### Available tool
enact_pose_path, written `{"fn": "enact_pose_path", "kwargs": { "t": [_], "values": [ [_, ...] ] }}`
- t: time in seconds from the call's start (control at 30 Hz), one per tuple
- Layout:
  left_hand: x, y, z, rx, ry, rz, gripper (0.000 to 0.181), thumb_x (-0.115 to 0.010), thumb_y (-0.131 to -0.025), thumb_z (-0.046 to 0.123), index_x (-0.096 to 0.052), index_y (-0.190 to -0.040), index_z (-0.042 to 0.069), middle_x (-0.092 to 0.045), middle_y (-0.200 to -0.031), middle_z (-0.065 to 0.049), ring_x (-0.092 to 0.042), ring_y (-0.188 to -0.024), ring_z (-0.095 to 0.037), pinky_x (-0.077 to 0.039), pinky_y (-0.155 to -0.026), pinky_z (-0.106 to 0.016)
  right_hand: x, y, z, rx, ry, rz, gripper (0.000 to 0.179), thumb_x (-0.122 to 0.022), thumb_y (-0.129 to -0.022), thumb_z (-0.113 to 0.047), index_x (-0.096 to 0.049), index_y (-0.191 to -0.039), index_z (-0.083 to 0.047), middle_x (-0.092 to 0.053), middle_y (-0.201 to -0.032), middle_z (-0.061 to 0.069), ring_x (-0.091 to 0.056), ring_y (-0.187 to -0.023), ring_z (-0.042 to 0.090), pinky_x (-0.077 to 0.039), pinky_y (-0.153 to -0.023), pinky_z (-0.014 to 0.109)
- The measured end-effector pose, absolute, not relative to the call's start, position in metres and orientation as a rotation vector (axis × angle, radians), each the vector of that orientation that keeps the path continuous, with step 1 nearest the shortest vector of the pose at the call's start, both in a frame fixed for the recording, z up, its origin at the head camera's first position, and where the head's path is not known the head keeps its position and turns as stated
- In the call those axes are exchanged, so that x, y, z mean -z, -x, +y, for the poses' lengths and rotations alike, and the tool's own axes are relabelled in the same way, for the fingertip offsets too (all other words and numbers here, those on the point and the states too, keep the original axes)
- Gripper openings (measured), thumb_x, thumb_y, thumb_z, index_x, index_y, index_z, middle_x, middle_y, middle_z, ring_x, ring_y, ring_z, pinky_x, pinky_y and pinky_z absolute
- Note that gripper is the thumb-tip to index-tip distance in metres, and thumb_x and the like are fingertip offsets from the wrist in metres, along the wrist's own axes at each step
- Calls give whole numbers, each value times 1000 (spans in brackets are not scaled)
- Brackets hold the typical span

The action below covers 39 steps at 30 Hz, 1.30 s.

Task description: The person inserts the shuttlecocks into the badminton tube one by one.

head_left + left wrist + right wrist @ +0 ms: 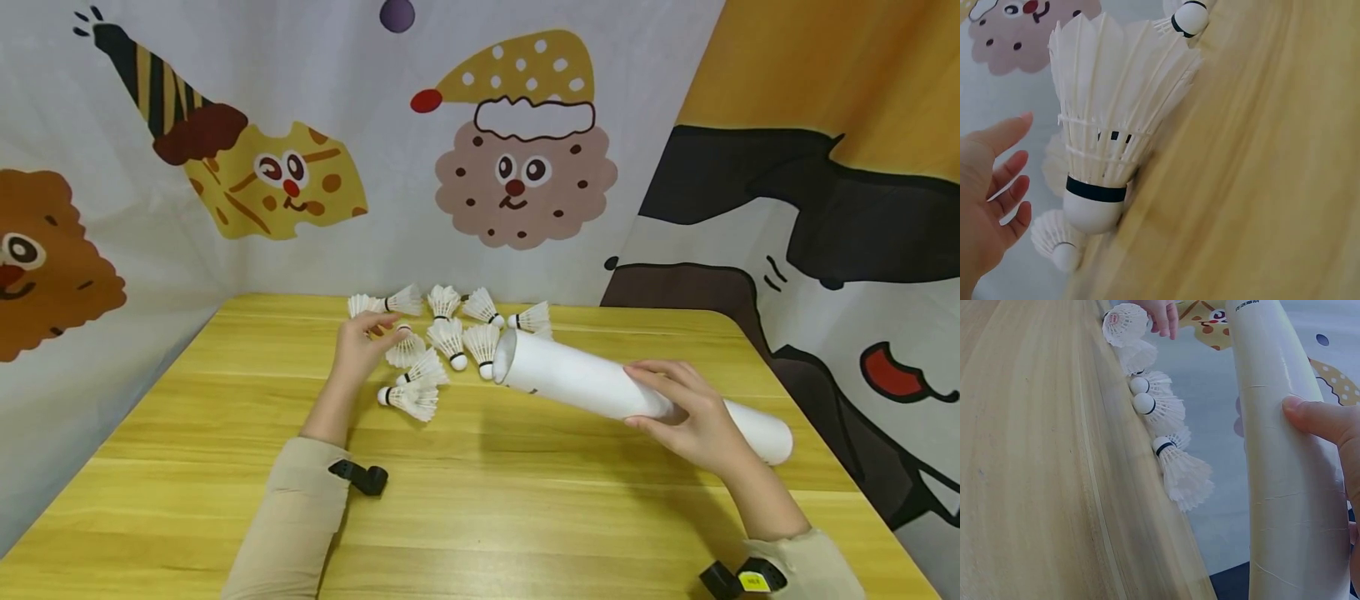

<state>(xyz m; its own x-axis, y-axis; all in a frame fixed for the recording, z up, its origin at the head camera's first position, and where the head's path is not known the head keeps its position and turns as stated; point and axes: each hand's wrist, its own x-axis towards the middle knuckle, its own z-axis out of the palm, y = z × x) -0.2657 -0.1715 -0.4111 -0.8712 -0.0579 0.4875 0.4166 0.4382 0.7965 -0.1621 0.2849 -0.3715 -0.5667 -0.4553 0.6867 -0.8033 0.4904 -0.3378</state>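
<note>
My right hand [693, 412] grips a long white cardboard tube [577, 371] around its middle, thumb on the near side. The tube is tilted, and its round open end faces left toward the shuttlecocks. Among the white feather shuttlecocks at the back of the table, my left hand [362, 346] reaches in with loosely bent fingers and nothing between them. In the left wrist view, a large shuttlecock [1100, 156] with a dark green band lies to the right of that hand [988, 197], apart from its fingertips. Another shuttlecock [407, 346] is just right of the fingers in the head view.
More shuttlecocks lie grouped along the far side, including one at the near left [411, 400] and one at the right [532, 318]. A printed cloth [300, 267] hangs behind the wooden table [465, 517]. Each sleeve has a black wrist camera [363, 477].
</note>
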Motion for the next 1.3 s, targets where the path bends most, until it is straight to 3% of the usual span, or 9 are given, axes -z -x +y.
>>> {"fn": "enact_pose_path", "kwargs": {
  "t": [0.2, 0.43, 0.77, 1.3],
  "values": [
    [425, 267, -180, 1450, 235, -2294, 27, -78, -80, 6, -71, -104, -4, -65, -90, -20, -55, -83, -33, -42, -74, -40, 371, 162, 285, -901, -1055, -2222, 58, -82, -74, -31, -65, -121, -1, -60, -119, 15, -49, -110, 21, -40, -87, 14],
    [438, 268, -187, 1437, 155, -2346, 26, -78, -81, 9, -71, -102, -5, -65, -89, -19, -55, -81, -29, -43, -72, -32, 372, 162, 284, -901, -1067, -2216, 57, -74, -82, -43, -65, -123, -4, -60, -121, 11, -50, -111, 20, -40, -88, 15],
    [443, 270, -189, 1468, 95, -2304, 18, -77, -81, 5, -73, -96, -4, -64, -81, -16, -53, -69, -20, -41, -56, -18, 371, 162, 283, -899, -1076, -2211, 56, -75, -81, -41, -65, -122, -4, -60, -120, 12, -50, -110, 20, -39, -89, 16],
    [448, 273, -191, 1436, 80, -2188, 9, -75, -81, 2, -74, -86, -5, -66, -75, -14, -50, -64, -13, -38, -56, -20, 371, 163, 284, -890, -1067, -2226, 56, -77, -80, -39, -65, -123, -5, -60, -121, 10, -50, -110, 20, -40, -88, 15]
  ]
}}
